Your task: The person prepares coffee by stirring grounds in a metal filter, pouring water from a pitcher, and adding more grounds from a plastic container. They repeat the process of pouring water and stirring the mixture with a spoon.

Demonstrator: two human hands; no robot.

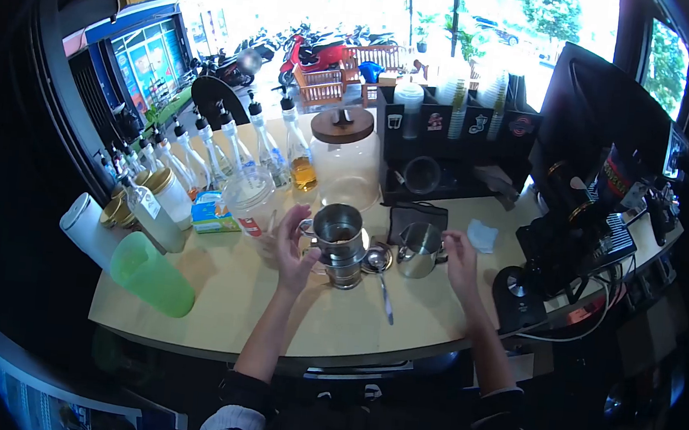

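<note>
My left hand [294, 247] rests against the left side of a tall steel cup [339, 235] that stands on a second metal vessel on the wooden counter [271, 307]; its fingers are spread and curled toward the cup's handle. My right hand [461, 258] touches the handle side of a small steel pitcher [420, 249] just right of the cup. Between the two, a long spoon [382, 280] and a round metal lid lie on the counter.
A row of syrup bottles [227, 147] lines the back left, beside a large glass jar with a wooden lid [342, 162]. Green [151, 274] and white containers lie at the left edge. A black cup-holder rack [457, 143] and a machine [581, 227] stand on the right.
</note>
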